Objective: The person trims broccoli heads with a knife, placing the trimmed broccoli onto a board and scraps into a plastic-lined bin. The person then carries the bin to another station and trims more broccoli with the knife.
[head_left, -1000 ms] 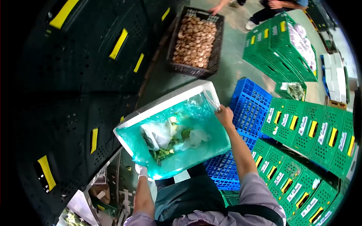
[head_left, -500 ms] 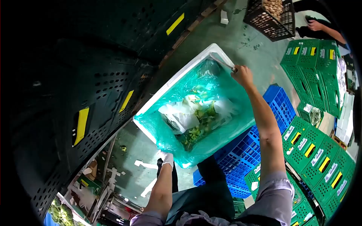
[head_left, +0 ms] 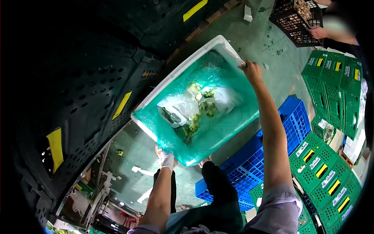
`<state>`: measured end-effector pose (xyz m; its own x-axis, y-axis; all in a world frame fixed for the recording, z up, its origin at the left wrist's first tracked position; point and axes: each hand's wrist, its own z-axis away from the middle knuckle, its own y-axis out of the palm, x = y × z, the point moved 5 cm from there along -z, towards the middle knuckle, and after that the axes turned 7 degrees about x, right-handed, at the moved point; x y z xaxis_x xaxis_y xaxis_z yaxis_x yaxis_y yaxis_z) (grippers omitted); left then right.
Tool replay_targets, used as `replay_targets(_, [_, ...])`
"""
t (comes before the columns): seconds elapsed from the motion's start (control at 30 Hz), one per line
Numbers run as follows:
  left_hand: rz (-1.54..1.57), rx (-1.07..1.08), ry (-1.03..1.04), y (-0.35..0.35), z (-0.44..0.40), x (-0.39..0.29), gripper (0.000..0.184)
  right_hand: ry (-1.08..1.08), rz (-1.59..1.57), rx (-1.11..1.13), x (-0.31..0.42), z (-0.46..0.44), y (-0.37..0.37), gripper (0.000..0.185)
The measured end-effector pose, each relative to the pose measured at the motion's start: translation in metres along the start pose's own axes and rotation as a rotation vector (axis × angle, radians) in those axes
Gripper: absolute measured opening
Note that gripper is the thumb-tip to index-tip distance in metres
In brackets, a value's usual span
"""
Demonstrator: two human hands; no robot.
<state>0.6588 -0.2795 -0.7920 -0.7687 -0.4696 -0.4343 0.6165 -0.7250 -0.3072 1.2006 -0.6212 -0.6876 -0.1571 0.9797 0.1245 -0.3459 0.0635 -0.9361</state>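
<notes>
A white foam box [head_left: 150, 102] lined with a green plastic bag [head_left: 237, 117] tilts in front of me. Inside lie broccoli pieces [head_left: 193, 123] and crumpled white wrapping [head_left: 181, 106]. My left hand [head_left: 165, 156], with a white covering about the wrist, grips the box at its near-left corner; its fingers are partly hidden. Closed at the far-right rim is my right hand [head_left: 252, 71]. A knife [head_left: 233, 54] appears to be in it, the blade lying along the rim. Whether these fingers also grip the rim is hard to see.
Dark crates [head_left: 97, 89] rise along the left. Blue plastic pallets [head_left: 241, 167] stand at right, beside stacked green crates [head_left: 327, 167]. At the top right, another person's hand [head_left: 318, 32] touches a black crate [head_left: 288, 23] of small brown items. Scraps [head_left: 142, 171] litter the floor.
The box has shifted slightly left and up in view, with both hands on it. Its contents have settled differently. The other person's hand has come to the black crate.
</notes>
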Motion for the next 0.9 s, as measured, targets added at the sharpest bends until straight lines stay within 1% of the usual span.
replay_targets(0.07, [0.157,0.054,-0.066,-0.013,-0.005,0.007,0.02,-0.034,-0.094,-0.157,-0.002,0.029,-0.013,0.037])
replay_targets(0.1, [0.29,0.065,-0.095,-0.019,-0.009,0.013,0.022,0.015,-0.142,-0.223,0.006,0.051,-0.032,0.035])
replay_targets(0.13, [0.334,0.083,-0.135,-0.029,-0.009,0.017,0.025,0.018,-0.178,-0.255,0.001,0.07,-0.033,0.032])
replay_targets(0.17, [0.032,0.273,-0.221,-0.038,-0.003,0.01,0.017,0.094,-0.197,-0.15,0.001,0.091,-0.042,0.03])
replay_targets(0.2, [-0.571,0.194,-0.194,-0.046,-0.003,0.013,0.022,0.097,-0.229,-0.196,-0.003,0.117,-0.041,0.03])
replay_targets(0.23, [-1.166,0.091,-0.236,-0.053,-0.003,0.017,0.03,0.215,-0.34,-0.102,-0.007,0.145,-0.04,0.03])
replay_targets(0.27, [-1.167,0.093,-0.225,-0.066,0.01,0.008,0.03,0.237,-0.432,-0.115,-0.013,0.176,-0.032,0.031])
replay_targets(0.3, [-1.121,0.294,-0.029,-0.071,0.028,-0.011,0.016,0.299,-0.409,-0.061,-0.03,0.205,-0.005,0.035])
replay_targets(0.33, [-0.975,0.311,-0.112,-0.074,0.046,-0.03,0.011,0.313,-0.409,-0.038,-0.024,0.24,-0.012,0.039])
replay_targets(0.37, [-0.831,0.316,-0.195,-0.075,0.066,-0.052,0.011,0.313,-0.433,-0.003,-0.022,0.276,-0.009,0.022])
replay_targets(0.4, [-0.832,0.323,-0.177,-0.075,0.072,-0.063,0.011,0.417,-0.419,0.04,-0.02,0.314,-0.001,0.024])
replay_targets(0.43, [-0.714,0.295,-0.25,-0.083,0.08,-0.067,0.013,0.397,-0.373,0.122,-0.019,0.351,0.012,0.025])
replay_targets(0.47, [-0.594,0.268,-0.318,-0.091,0.087,-0.072,0.015,0.455,-0.512,0.226,-0.014,0.389,0.02,0.028])
replay_targets(0.5, [-0.414,0.314,-0.285,-0.096,0.1,-0.083,0.017,0.576,-0.638,0.372,0.008,0.416,-0.001,0.03])
replay_targets(0.53, [-0.568,0.401,-0.17,-0.097,0.106,-0.098,0.021,0.542,-0.589,0.394,0.008,0.455,0.023,0.032])
replay_targets(0.57, [-0.514,0.414,-0.11,-0.098,0.12,-0.117,0.015,0.635,-0.633,0.488,0.026,0.478,0.01,0.033])
replay_targets(0.6, [-0.461,0.427,-0.052,-0.099,0.139,-0.139,0.015,0.727,-0.679,0.584,0.046,0.501,-0.005,0.034])
replay_targets(0.63, [-0.324,0.387,-0.014,-0.1,0.155,-0.156,0.018,0.704,-0.65,0.607,0.06,0.52,-0.009,0.036])
replay_targets(0.67, [-0.25,0.49,0.051,-0.102,0.175,-0.177,0.021,0.674,-0.618,0.626,0.073,0.536,-0.013,0.038])
replay_targets(0.73, [-0.225,0.565,0.007,-0.103,0.202,-0.213,0.017,0.663,-0.665,0.609,0.105,0.553,-0.027,0.041])
replay_targets(0.77, [-0.44,0.564,0.009,-0.117,0.151,-0.177,0.015,0.66,-0.718,0.6,0.119,0.558,-0.029,0.044])
replay_targets(0.83, [-0.508,0.64,0.205,-0.117,0.18,-0.224,0.019,0.653,-0.792,0.538,0.144,0.559,-0.024,0.04])
replay_targets(0.87, [-0.543,0.625,0.298,-0.124,0.213,-0.255,0.02,0.62,-0.813,0.525,0.16,0.554,-0.033,0.04])
replay_targets(0.9, [-0.508,0.642,0.372,-0.134,0.203,-0.257,0.02,0.56,-0.903,0.455,0.175,0.547,-0.038,0.038])
